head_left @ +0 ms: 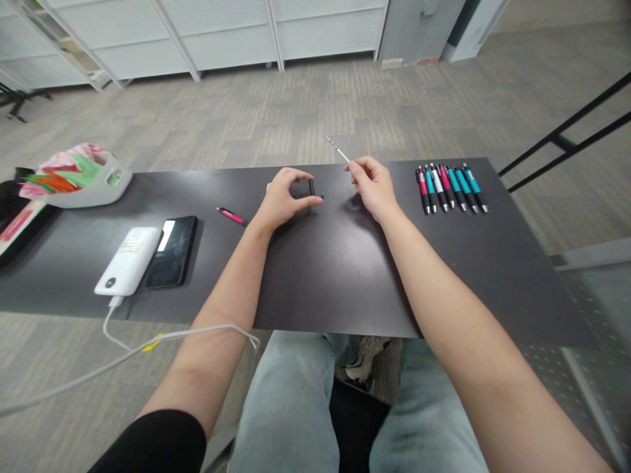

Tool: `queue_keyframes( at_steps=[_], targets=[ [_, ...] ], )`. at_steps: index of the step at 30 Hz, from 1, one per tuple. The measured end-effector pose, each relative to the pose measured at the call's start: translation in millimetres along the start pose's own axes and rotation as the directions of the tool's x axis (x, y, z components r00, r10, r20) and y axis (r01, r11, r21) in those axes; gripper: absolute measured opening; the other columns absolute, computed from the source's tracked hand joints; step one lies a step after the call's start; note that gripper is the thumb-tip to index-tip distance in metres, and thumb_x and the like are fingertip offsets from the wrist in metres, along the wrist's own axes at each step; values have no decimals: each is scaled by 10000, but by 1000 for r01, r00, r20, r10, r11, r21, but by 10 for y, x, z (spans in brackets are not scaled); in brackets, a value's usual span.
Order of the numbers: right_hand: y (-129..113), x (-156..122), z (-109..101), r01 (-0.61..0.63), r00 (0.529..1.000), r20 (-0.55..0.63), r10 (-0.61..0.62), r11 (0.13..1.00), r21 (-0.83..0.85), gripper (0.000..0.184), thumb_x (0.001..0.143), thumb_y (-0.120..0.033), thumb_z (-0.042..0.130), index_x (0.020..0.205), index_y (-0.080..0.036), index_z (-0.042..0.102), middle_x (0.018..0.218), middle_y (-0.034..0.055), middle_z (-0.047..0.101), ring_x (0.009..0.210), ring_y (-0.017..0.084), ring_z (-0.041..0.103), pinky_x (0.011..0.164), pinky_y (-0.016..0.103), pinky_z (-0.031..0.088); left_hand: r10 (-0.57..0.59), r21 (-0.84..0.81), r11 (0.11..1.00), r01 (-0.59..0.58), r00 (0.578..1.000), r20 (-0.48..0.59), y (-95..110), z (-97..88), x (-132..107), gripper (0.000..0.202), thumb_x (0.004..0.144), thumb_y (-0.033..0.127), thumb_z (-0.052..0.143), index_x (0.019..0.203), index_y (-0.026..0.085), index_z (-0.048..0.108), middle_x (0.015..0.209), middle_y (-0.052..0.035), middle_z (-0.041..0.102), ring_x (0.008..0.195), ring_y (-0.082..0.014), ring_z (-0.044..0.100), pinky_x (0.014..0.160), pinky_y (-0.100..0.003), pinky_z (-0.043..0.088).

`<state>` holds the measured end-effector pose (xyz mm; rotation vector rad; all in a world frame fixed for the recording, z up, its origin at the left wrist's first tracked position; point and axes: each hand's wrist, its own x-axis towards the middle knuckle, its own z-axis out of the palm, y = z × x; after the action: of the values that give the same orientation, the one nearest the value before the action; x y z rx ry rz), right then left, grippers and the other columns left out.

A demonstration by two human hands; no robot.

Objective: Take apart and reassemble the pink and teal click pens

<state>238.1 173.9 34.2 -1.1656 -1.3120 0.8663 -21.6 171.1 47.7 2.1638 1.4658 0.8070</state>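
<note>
Between the thumb and index finger of my left hand [288,197] is a short black pen grip section [311,187], held nearly upright above the table. A small dark piece [322,196] shows at the thumb's tip; I cannot make out what it is. My right hand [372,184] pinches a thin white pen refill [338,149], which slants up and left past the table's far edge. Left of my left hand lies a red pen part [231,215], its right end reaching toward my wrist. Several red, teal and white pens [448,187] with black grips lie in a row right of my right hand.
On the left lie a white power bank [128,259] with a cable [123,355] and a black phone [172,253]. A white basket [116,177] with colourful packets stands at the far left of the dark table [335,282]. The cable passes over my left forearm.
</note>
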Motion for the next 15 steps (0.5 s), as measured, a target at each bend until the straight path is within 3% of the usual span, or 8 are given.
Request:
queue_keyframes(
  at_steps=[5, 12, 15],
  targets=[
    [-13, -9, 2, -2, 1000, 19, 2, 1000, -15, 596, 1062, -805, 1005, 942, -306, 702, 789, -39, 491, 804, 206, 554, 740, 345, 492, 19, 48, 999, -21, 999, 27, 256, 188, -35, 501, 968, 493, 1106, 1425, 403, 919, 1620, -100, 825, 1602, -469, 677, 1360, -624, 506],
    [39, -1, -7, -17, 1000, 3, 17, 1000, -5, 576, 1085, -811, 988, 945, -304, 754, 769, -35, 523, 817, 216, 590, 787, 361, 556, 1, 73, 997, -6, 998, 66, 185, 354, -18, 528, 943, 666, 1132, 1365, 396, 966, 1575, -127, 811, 1567, -504, 667, 1351, -670, 512],
    [-9, -11, 1, -16, 1000, 11, 16, 1000, -16, 529, 1098, -750, 1001, 959, -302, 757, 777, -35, 527, 833, 218, 606, 804, 362, 563, 12, 69, 997, -17, 998, 64, 137, 358, -4, 589, 908, 629, 1168, 1404, 390, 959, 1604, -131, 816, 1587, -515, 672, 1368, -678, 520]
  ],
)
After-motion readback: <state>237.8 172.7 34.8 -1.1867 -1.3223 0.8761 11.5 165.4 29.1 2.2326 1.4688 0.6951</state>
